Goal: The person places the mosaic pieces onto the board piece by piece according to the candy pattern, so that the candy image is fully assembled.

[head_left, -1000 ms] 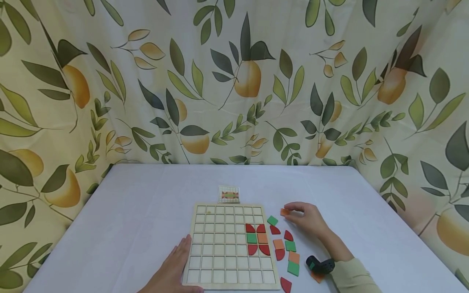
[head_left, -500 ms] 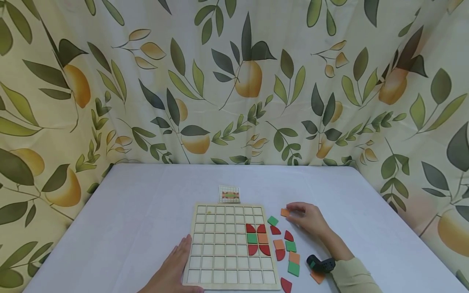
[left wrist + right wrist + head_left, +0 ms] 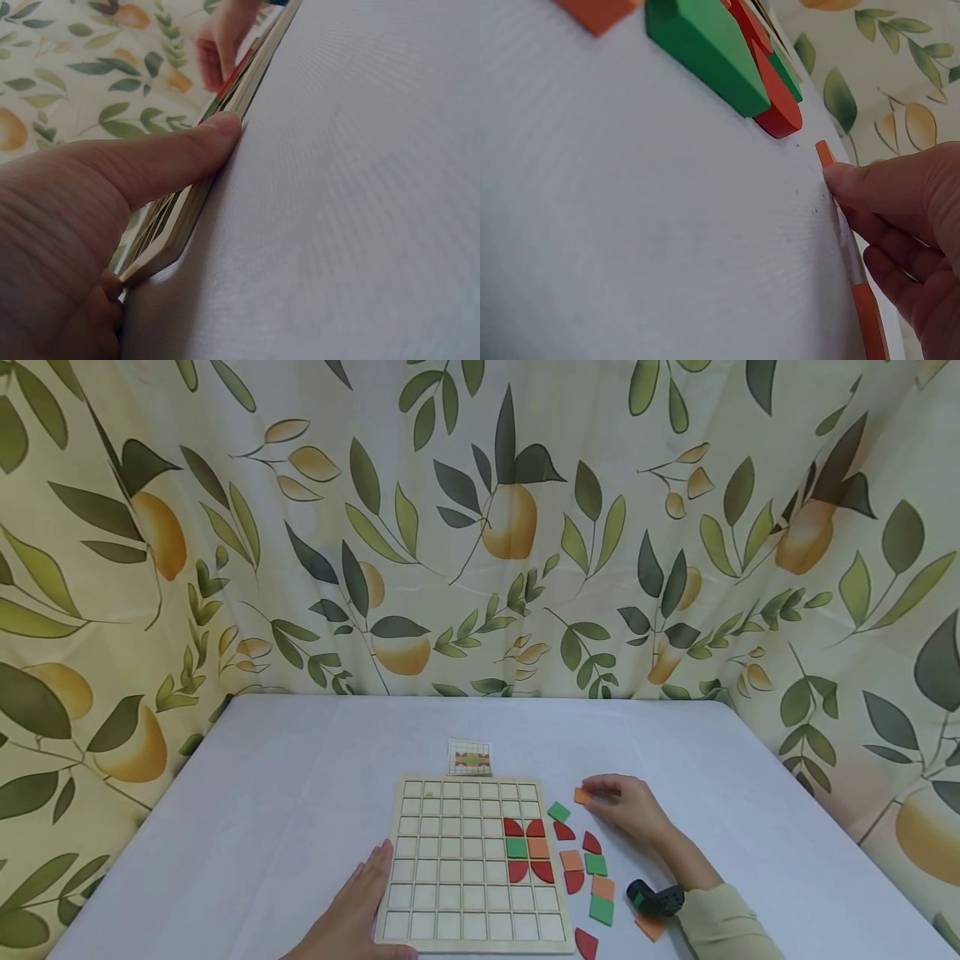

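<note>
My left hand point(image 3: 352, 902) lies along the left edge and near-left corner of a wooden grid board point(image 3: 450, 897), fingers straight. Its thumb presses on the board's near edge in the left wrist view. Right of the board, my right hand point(image 3: 628, 806) pinches an orange square tile point(image 3: 581, 796) between thumb and fingertips, low over the table. In the right wrist view another orange piece point(image 3: 870, 322) lies below those fingers. Set in the board's right side are red quarter-circle tiles point(image 3: 517, 871), a green square tile point(image 3: 515, 847) and an orange square tile point(image 3: 537, 848).
Behind the board lies a small pattern card point(image 3: 470, 759). Loose green tiles point(image 3: 601, 909), orange tiles point(image 3: 602, 887) and red quarter circles point(image 3: 586, 943) are scattered right of the board. A black wrist device point(image 3: 654, 900) sits above another orange tile point(image 3: 649, 927). A printed curtain point(image 3: 465, 610) hangs behind.
</note>
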A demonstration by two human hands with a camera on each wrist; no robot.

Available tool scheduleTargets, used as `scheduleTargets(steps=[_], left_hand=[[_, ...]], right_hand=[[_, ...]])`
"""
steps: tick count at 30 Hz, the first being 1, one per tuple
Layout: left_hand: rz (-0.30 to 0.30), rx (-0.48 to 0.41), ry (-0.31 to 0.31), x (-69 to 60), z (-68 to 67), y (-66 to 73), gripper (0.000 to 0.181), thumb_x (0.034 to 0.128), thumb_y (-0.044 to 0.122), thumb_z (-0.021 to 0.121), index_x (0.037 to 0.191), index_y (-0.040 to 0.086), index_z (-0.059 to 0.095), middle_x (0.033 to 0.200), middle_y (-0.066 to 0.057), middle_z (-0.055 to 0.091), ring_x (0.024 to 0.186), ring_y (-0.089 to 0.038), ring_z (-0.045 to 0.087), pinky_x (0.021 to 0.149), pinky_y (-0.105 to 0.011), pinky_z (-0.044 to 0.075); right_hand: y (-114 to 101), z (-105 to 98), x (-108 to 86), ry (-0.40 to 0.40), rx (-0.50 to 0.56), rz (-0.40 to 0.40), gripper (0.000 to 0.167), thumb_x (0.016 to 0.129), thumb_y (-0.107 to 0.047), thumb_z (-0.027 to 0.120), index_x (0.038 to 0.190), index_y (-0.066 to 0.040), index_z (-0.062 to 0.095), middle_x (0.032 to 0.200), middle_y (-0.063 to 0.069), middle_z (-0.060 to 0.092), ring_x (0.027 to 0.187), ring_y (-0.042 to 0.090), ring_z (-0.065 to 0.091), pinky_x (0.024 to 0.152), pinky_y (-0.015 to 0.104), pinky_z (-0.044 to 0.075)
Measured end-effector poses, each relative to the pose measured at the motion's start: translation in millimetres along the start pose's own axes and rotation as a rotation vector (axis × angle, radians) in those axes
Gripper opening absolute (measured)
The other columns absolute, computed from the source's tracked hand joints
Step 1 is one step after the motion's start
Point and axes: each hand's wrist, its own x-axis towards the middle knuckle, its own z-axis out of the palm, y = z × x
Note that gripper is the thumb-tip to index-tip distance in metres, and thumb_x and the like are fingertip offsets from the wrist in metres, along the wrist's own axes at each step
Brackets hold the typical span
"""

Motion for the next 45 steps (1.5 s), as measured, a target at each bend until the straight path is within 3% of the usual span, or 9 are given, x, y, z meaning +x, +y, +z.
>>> scheduleTargets(steps=[7, 19, 30, 38, 45], left_hand=[[-0.011, -0.001, -0.006, -0.1, -0.7, 0.6, 0.125, 0.0629, 0.065, 0.070, 0.142, -0.011, 0.011, 0.147, -0.024, 0.016, 0.135, -0.037, 0.013, 0.096, -0.003, -0.010], [-0.029, -0.017, -0.016, -0.3, -1.1, 1.9, 0.125, 0.0623, 0.066, 0.070, 0.142, -0.010, 0.010, 0.148, -0.023, 0.016, 0.135, -0.036, 0.012, 0.095, -0.003, -0.009], [-0.020, -0.021, -0.009, -0.6, -2.0, 2.4, 0.125, 0.0623, 0.064, 0.071, 0.142, -0.011, 0.010, 0.147, -0.024, 0.016, 0.135, -0.037, 0.012, 0.096, -0.003, -0.009], [-0.031, -0.026, -0.014, -1.6, -2.3, 3.6, 0.125, 0.0626, 0.064, 0.070, 0.142, -0.010, 0.010, 0.148, -0.023, 0.016, 0.135, -0.036, 0.012, 0.095, -0.003, -0.009], [-0.026, -0.027, -0.017, -1.1, -1.8, 3.4, 0.125, 0.0627, 0.064, 0.070, 0.142, -0.010, 0.009, 0.148, -0.024, 0.016, 0.135, -0.036, 0.012, 0.095, -0.003, -0.010]], right_hand=[[-5, -1, 2.1, -0.023, 0.000, -0.013, 0.030, 0.081, -0.010, 0.070, 0.110, -0.003, 0.066, 0.107, 0.008, 0.065, 0.108, 0.029, 0.054, 0.089, 0.044, 0.046], [-33, 11, -3.1, -0.058, 0.004, -0.044, 0.030, 0.080, -0.013, 0.071, 0.109, -0.007, 0.068, 0.105, 0.002, 0.065, 0.110, 0.026, 0.051, 0.089, 0.049, 0.044], [-53, 24, -8.2, -0.084, 0.021, -0.144, 0.029, 0.079, -0.014, 0.072, 0.107, -0.007, 0.069, 0.101, 0.000, 0.066, 0.103, 0.024, 0.055, 0.089, 0.050, 0.044], [-62, 32, -8.0, -0.130, 0.026, -0.218, 0.033, 0.081, -0.024, 0.071, 0.108, -0.006, 0.068, 0.100, -0.001, 0.067, 0.105, 0.025, 0.056, 0.089, 0.048, 0.044], [-67, 43, -8.9, -0.131, 0.036, -0.240, 0.029, 0.081, -0.022, 0.071, 0.106, -0.008, 0.069, 0.099, -0.001, 0.067, 0.099, 0.022, 0.057, 0.083, 0.042, 0.049]])
